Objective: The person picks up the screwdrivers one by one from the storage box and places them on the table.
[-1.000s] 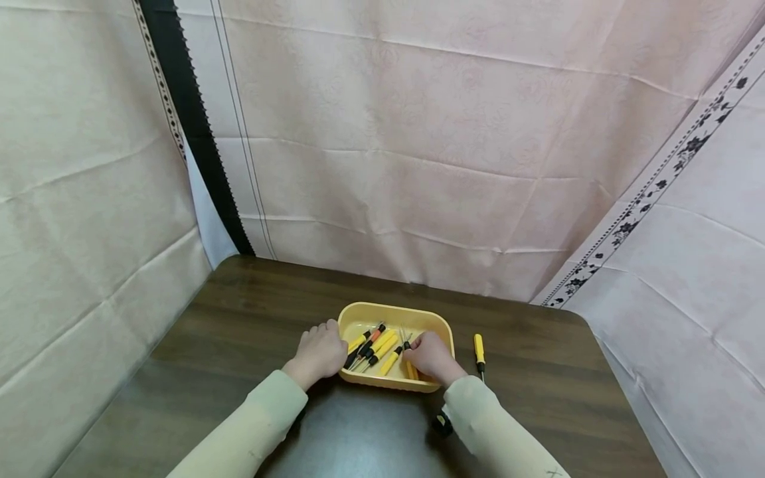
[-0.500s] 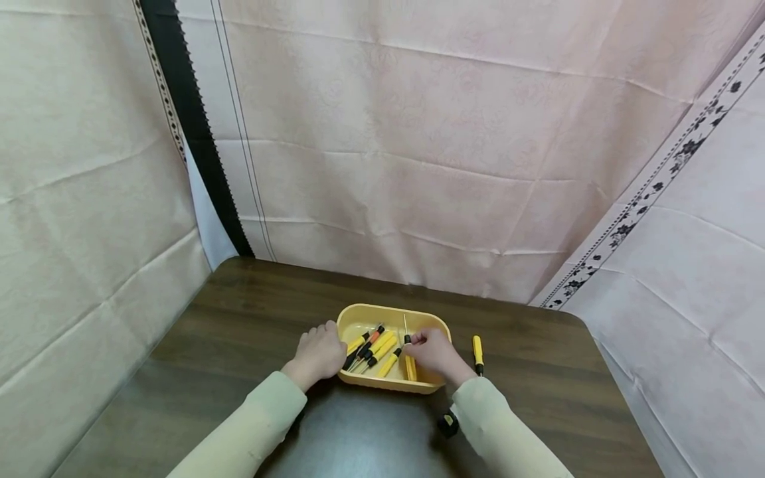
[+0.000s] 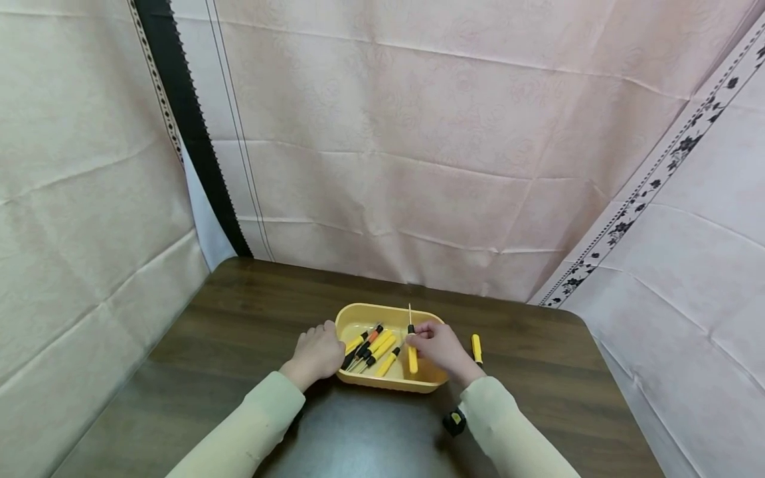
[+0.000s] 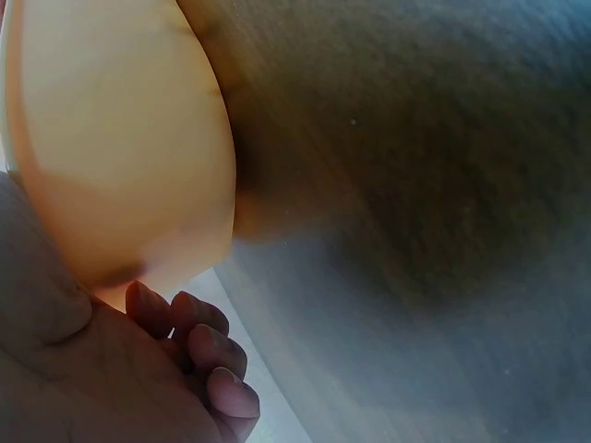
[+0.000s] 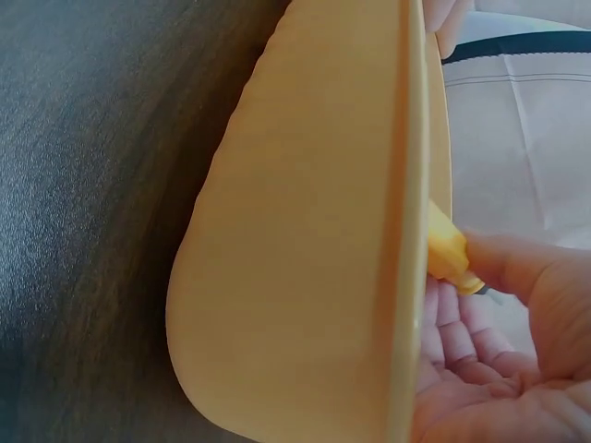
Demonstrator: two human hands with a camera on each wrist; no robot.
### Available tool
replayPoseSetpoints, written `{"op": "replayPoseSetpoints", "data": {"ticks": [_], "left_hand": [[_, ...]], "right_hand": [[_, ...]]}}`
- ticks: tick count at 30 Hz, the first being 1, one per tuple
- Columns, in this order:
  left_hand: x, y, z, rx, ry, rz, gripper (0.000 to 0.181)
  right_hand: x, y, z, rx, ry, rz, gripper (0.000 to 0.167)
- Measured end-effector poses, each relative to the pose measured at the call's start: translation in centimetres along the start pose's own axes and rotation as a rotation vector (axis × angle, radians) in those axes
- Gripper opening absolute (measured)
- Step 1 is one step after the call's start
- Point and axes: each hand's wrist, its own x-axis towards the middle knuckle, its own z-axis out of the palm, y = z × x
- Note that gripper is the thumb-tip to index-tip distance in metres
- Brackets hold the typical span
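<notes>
One end of the yellow tray (image 3: 391, 385) is gripped by the left hand (image 3: 317, 349); inside, several screwdrivers (image 3: 385, 347) are left, bunched together. Farther right, one yellow-handled screwdriver (image 3: 413, 360) is pinched above the tray by the right hand (image 3: 439, 346). Beyond, a loose screwdriver (image 3: 476, 348) is already laid on the tabletop (image 3: 269, 299), partly hidden by the right sleeve (image 3: 487, 401).

I face a dark wood-grain table (image 3: 227, 372); beyond its far edge hangs a creased pinkish cloth (image 3: 382, 166), with a black band (image 3: 190, 126) at left and a white flower-patterned border (image 3: 642, 194) at right.
</notes>
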Motion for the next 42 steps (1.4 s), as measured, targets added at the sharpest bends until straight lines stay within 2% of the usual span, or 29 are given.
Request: {"op": "replayPoseSetpoints", "data": {"ticks": [10, 22, 28, 36, 42], "left_hand": [[0.1, 0.0, 0.0, 0.004, 0.016, 0.0, 0.031], [0.4, -0.2, 0.2, 0.002, -0.002, -0.009, 0.031], [0.3, -0.2, 0.2, 0.0, -0.006, -0.006, 0.03], [0.3, -0.3, 0.3, 0.0, -0.006, -0.01, 0.031], [0.1, -0.1, 0.2, -0.008, -0.005, -0.004, 0.03]], "right_hand": [[-0.1, -0.3, -1.0, 0.11, 0.027, -0.021, 0.03], [-0.5, -0.4, -3.5, 0.128, 0.094, -0.015, 0.027], [-0.8, 0.6, -5.6, 0.147, 0.1, -0.027, 0.031], [-1.1, 2.7, -7.9, 0.092, 0.116, -0.029, 0.041], [-1.6, 4.0, -9.3, 0.075, 0.145, 0.004, 0.043]]}}
